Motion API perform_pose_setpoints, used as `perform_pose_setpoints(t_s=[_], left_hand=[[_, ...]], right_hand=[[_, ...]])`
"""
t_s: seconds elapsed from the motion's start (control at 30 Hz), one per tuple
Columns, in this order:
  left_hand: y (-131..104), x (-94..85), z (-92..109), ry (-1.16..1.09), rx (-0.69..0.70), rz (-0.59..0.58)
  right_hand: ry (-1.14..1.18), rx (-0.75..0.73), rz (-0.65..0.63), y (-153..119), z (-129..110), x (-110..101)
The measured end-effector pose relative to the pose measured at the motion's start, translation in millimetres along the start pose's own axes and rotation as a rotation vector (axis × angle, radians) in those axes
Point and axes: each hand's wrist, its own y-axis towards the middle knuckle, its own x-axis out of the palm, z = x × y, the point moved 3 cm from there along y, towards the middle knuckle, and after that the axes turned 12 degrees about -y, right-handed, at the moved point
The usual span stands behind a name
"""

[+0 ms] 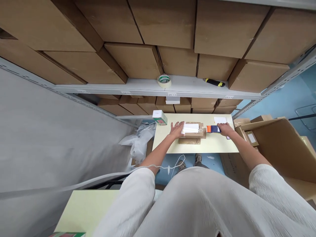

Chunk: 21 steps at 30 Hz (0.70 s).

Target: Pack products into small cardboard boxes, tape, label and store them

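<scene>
Up on the far side, a grey shelf [145, 86] is packed with brown boxes [176, 62]. A roll of tape [164, 81] sits on its front edge, and a yellow and black knife [214, 82] lies to the right of it. Below is a pale yellow table [161, 144]. A small green and white box [160, 117] stands at its far left corner, and a white card [219, 119] lies near the far right corner. Crumpled plastic bags [142, 140] are heaped left of the table, and a big open carton [281, 144] stands close on the right. A white cord [108, 176] runs across the near left and crosses the left arm in view.

The brown parcel [195, 135] lies in the middle of the table, with white paper [192, 127] on top and shiny tape at its right end. A flat bit of cardboard [189, 141] sticks out on its near side. The left hand [177, 130] is spread out and rests on the parcel's left end. The right hand [223, 128] is to the right of the parcel, with its fingers curled around a blue and orange tool [213, 129]. The tool's orange end points left, just beside the parcel; I cannot tell if they touch.
</scene>
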Motion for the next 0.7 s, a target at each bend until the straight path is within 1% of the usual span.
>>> perform_pose_setpoints(t_s=[0.13, 0.2, 0.47, 0.57, 0.63, 0.7], left_hand=[[0.1, 1.1, -1.2, -0.003, -0.005, -0.006], [0.2, 1.6, -1.9, -0.003, -0.013, -0.008], [1.6, -0.2, 1.5, 0.008, -0.001, 0.000], [-0.4, -2.3, 4.2, 0.021, -0.012, -0.003], [-2.0, -3.3, 5.3, 0.024, -0.020, -0.010], [-3.2, -3.8, 5.5, 0.022, -0.026, -0.014]], right_hand=[[-0.038, -0.004, -0.028, 19.9, -21.0, -5.0], [-0.043, -0.001, -0.048, 27.7, -27.8, -8.8], [-0.054, 0.006, -0.171, 44.8, -35.5, -17.9], [-0.054, -0.002, -0.223, 51.4, -47.5, -15.0], [-0.014, 0.000, -0.245, 53.4, -53.8, -9.1], [0.075, 0.051, -0.266, 52.1, -52.4, 0.5]])
